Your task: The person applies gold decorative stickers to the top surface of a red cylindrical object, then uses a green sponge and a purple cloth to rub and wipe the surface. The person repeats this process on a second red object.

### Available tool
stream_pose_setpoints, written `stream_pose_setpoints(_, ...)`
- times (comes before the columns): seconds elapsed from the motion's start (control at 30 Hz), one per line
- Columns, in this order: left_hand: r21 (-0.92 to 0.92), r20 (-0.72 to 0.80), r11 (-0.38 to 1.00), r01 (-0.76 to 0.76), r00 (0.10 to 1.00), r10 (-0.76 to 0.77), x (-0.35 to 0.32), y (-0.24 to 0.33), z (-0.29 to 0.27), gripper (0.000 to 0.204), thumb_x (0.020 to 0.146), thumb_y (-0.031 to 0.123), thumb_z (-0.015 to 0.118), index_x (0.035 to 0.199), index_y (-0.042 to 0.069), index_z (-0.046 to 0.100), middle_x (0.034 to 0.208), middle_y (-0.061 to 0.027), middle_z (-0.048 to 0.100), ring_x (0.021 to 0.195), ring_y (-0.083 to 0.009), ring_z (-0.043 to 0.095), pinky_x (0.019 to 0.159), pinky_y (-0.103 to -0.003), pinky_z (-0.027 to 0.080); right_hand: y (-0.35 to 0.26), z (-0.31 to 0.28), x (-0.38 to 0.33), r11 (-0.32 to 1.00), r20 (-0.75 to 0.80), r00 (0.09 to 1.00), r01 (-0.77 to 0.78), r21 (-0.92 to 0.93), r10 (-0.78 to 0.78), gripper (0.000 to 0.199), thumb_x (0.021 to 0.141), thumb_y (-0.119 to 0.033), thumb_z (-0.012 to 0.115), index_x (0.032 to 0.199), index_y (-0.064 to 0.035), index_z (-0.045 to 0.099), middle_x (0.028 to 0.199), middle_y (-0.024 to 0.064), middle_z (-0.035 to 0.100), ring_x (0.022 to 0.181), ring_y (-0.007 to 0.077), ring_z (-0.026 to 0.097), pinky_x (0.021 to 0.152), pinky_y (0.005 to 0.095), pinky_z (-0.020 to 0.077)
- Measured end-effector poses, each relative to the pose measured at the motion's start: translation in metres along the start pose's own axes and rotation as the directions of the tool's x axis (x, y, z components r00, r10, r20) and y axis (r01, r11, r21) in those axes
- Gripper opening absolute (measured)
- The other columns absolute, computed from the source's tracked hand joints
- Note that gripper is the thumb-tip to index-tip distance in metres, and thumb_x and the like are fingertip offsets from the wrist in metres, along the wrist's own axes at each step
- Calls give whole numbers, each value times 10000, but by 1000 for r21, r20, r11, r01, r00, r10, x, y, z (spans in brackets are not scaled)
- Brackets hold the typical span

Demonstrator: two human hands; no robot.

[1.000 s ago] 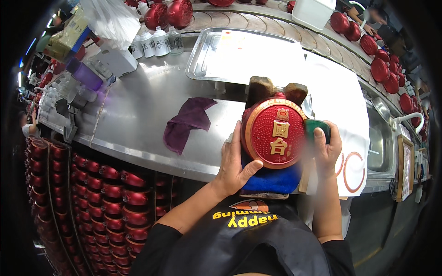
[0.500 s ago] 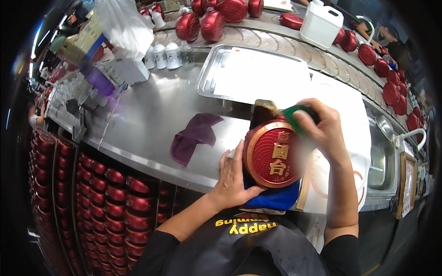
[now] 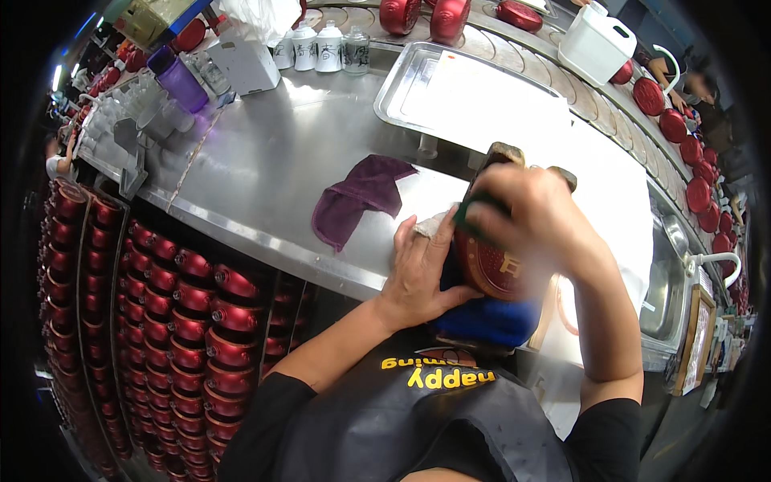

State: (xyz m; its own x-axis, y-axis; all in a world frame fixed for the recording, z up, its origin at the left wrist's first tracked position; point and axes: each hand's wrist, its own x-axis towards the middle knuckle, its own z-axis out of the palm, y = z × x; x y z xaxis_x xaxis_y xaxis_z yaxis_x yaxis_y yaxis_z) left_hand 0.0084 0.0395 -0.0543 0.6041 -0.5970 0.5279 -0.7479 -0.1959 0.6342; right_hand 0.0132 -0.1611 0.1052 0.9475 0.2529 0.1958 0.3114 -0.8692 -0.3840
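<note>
Since the earlier frame the right hand (image 3: pixel 534 213) has been swept down from the upper edge of the red round jar (image 3: pixel 494 265) across its gold-trimmed face, so that most of the face is now covered; the left hand (image 3: pixel 422 265) has been kept on the jar's left side.

The steel counter (image 3: pixel 273 153) takes up most of the view. On it a steel tray (image 3: pixel 401 88) lined with white paper is set at the far side, and a white plastic jug (image 3: pixel 596 44) stands beyond that. Racks of red jars (image 3: pixel 185 297) are stacked below the counter's front edge. A purple cloth (image 3: pixel 361 197) lies crumpled on the counter, just beside the left hand but apart from it.

The jar is held tilted toward the person at the counter's near edge, over a blue cloth (image 3: pixel 486 321) on which it appears to rest, though the contact is hidden. The left hand is spread open and pressed flat against the jar's side as a brace. The right hand is closed on a green scrubbing pad (image 3: pixel 470 213), its fingers curled over the pad and pressing it against the face; the hand is blurred, so the exact pinch cannot be told.

For the wiping to be done well, the jar should be kept firmly braced and the pad held flat to the surface.
</note>
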Motion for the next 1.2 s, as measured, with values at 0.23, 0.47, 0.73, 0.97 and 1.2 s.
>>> stream_pose_setpoints(0.23,-7,-5,1000,24,1000,-24,-2,-6,9,1151,769,435,874,1634,-10,257,1500,-209,515,1341,-353,522,1181,-583,243,-30,24,-33,819,-188,874,317,-478,-448,226,803,-226,663,1020,-171,690,913,14,534,850,202,602,843,522,427)
stream_pose_setpoints(0.47,-11,12,999,48,999,-47,-4,-10,10,1194,803,622,802,1631,-31,242,1512,-232,507,1369,-353,506,1199,-569,215,-7,71,-161,996,-280,957,-84,-26,73,235,773,-72,806,989,-117,724,824,12,629,734,210,574,756,406,386)
stream_pose_setpoints(0.73,187,130,982,25,990,-50,2,-18,-21,968,865,538,783,1610,70,378,1560,-213,482,1431,-412,425,1209,-550,224,60,58,-169,791,-568,575,-266,550,589,208,1046,-199,686,1102,-1,656,935,21,642,828,91,606,737,236,490)
stream_pose_setpoints(0.97,567,54,800,195,961,-273,24,-90,-78,383,943,164,681,1323,129,647,1353,-183,608,1239,-374,532,1072,-472,410,59,77,-202,691,-524,538,-163,704,661,256,1036,-219,708,1129,13,651,985,9,638,836,73,573,755,202,469)
stream_pose_setpoints(1.2,-307,36,940,150,989,-146,97,5,-59,331,917,-49,544,1187,63,700,1003,-91,742,882,-185,676,855,-339,534,49,68,-215,649,-570,460,-20,760,681,191,1017,-162,717,1063,9,645,966,12,606,891,95,570,813,229,459)
